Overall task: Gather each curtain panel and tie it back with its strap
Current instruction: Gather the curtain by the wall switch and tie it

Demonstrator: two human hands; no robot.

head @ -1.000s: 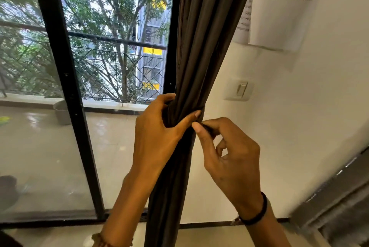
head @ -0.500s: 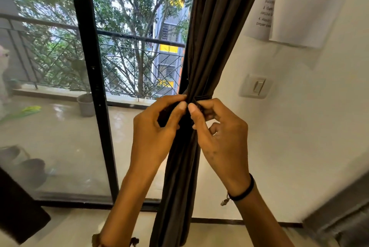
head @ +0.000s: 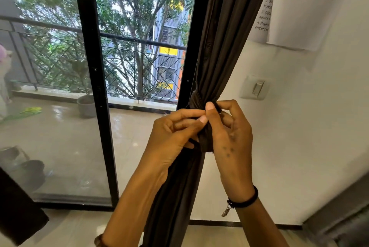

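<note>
Your gathered curtain panel hangs at the right edge of the window frame. Its long axis runs from upper right down to lower left, cinched at mid-height by the strap. Your left hand pinches the strap's fabric, and your right hand curls round its loose end. On the wall papers, "4 Return" and "proper" are legible; the rest is blurred.

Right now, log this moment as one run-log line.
stage: tying | curtain panel: gathered | strap: wrapped round panel, ends held | left hand: pinches strap | right hand: pinches strap
</note>
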